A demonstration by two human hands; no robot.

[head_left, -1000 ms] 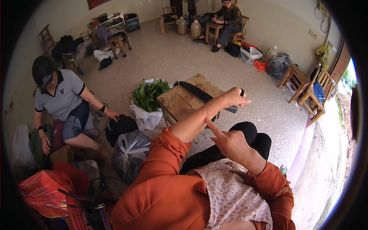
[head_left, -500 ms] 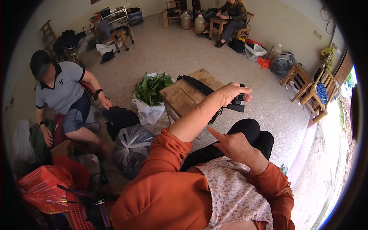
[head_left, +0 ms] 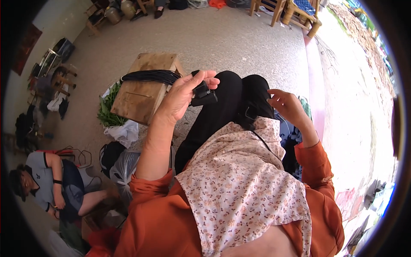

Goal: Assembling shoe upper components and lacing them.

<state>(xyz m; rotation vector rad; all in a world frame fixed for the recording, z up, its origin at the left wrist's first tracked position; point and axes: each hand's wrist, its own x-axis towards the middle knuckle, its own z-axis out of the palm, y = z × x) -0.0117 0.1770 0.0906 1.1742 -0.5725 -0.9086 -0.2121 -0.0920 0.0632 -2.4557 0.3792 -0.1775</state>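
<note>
My left hand [head_left: 182, 96] is raised beside the wooden stool, its fingers closed round several small black blocky plastic pieces [head_left: 204, 93]. Behind that hand, a bundle of thin black cords [head_left: 147, 76] lies across the stool top [head_left: 135, 97]. Over my right thigh, my right hand [head_left: 287, 108] is held up with fingers loosely bent and apart, nothing visible in it. Between the hands, a blurred black piece [head_left: 247, 119] lies at my lap, a thin black cord [head_left: 264, 143] running from it over my flowered apron [head_left: 235, 184].
Leafy greens [head_left: 110, 107] in a white bag stand beyond the stool. A clear plastic bag of dark stuff [head_left: 124, 169] sits at my left, near a seated person [head_left: 55, 180]. Dark blue cloth-like items [head_left: 291, 143] lie at my right. A bamboo chair [head_left: 302, 15] stands far right.
The view has swung down and to the right. My right hand, pointing before, has moved away to the right with looser fingers. My left hand keeps the black pieces.
</note>
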